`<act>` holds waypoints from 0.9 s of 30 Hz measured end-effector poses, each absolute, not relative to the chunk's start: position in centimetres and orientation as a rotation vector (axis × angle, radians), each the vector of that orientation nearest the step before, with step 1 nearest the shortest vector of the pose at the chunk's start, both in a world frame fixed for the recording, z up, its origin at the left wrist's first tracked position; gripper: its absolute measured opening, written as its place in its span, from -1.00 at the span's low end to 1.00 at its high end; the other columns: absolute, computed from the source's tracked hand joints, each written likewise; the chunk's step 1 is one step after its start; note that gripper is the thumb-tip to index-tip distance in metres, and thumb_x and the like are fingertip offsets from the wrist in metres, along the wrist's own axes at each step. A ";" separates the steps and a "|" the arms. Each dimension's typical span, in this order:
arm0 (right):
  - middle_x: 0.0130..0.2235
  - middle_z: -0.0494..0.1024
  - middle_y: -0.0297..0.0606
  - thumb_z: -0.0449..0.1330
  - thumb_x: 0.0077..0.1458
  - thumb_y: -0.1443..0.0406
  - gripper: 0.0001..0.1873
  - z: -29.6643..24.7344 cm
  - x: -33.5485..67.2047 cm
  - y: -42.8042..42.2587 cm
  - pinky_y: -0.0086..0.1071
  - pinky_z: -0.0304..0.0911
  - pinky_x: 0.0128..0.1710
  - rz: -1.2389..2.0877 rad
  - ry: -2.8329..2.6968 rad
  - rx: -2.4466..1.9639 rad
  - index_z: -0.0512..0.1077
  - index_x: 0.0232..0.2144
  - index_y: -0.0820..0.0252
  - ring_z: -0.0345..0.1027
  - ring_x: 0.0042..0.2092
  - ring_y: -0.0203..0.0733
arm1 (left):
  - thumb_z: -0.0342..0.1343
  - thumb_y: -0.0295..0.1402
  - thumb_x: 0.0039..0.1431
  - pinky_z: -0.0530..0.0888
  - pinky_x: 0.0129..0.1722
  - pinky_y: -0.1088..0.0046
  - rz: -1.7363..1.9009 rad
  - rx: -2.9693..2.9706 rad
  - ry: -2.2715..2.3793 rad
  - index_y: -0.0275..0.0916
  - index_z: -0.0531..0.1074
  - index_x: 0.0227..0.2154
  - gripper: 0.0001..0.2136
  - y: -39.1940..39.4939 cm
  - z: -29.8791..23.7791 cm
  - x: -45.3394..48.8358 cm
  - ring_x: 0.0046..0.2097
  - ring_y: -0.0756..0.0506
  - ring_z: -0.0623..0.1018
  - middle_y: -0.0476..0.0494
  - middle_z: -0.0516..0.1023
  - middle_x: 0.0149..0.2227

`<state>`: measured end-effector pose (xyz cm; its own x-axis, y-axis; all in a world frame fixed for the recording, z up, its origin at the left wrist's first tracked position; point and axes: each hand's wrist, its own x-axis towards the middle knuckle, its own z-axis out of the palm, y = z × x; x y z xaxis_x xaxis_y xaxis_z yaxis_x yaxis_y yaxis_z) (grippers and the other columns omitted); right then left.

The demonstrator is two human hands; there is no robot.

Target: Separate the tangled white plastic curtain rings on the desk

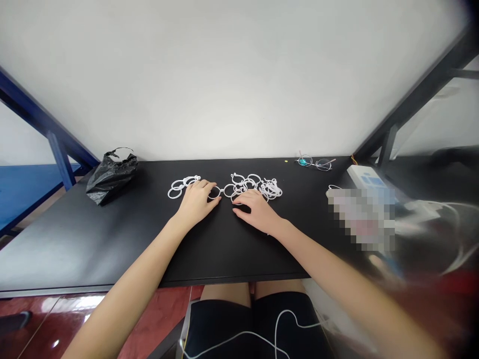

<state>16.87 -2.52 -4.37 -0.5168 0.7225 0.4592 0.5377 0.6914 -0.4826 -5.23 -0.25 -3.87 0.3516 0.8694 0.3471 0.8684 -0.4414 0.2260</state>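
White plastic rings with small eyelets, like curtain rings, lie on the black table in a line and a tangle. My left hand (196, 200) rests over the left part of the line, with thumb and index finger apart at the edges of one white ring (214, 193). To its left, several rings (174, 192) stick out; others under the palm are hidden. My right hand (256, 208) lies at the front of the tangled rings (247, 184), its thumb and fingers apart and its fingertips by a ring. A denser bunch of rings (272, 188) sits just beyond its knuckles.
A crumpled black plastic bag (112, 174) stands at the table's left back. Round eyeglasses (314, 162) lie near the wall. On the right are a white box (362, 174) and clear plastic packaging (422, 224), partly blurred. A white cable (243, 333) crosses my lap below the table's front edge (239, 278).
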 end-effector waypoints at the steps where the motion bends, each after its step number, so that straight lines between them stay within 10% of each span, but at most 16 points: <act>1: -0.25 0.61 -0.22 0.24 0.12 0.38 -0.90 -4.4 16.9 -2.5 -0.06 0.23 0.02 0.370 -2.252 -0.956 0.51 -0.27 0.14 0.42 -0.16 -0.08 | 0.05 -0.24 0.22 0.36 0.01 0.06 0.660 2.589 1.663 -0.27 0.44 0.00 -0.66 -0.2 -3.9 -5.3 0.00 -0.33 0.48 -0.32 0.52 -0.06; 27: -0.37 0.56 -0.28 0.16 0.21 0.37 -0.88 -3.8 16.5 -2.7 -0.20 0.28 -0.11 0.334 -2.066 -0.848 0.47 -0.37 0.12 0.41 -0.27 -0.17 | 0.07 -0.35 0.21 0.36 0.10 0.14 1.004 2.445 1.177 -0.20 0.37 0.04 -0.67 -1.6 -2.3 -3.8 0.05 -0.22 0.45 -0.22 0.48 0.00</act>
<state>16.52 -2.73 -3.84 -0.4042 0.6756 0.6165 0.4474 0.7340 -0.5110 -3.83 -1.59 -2.31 0.4368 0.7623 0.4776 0.5918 -0.6434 0.4856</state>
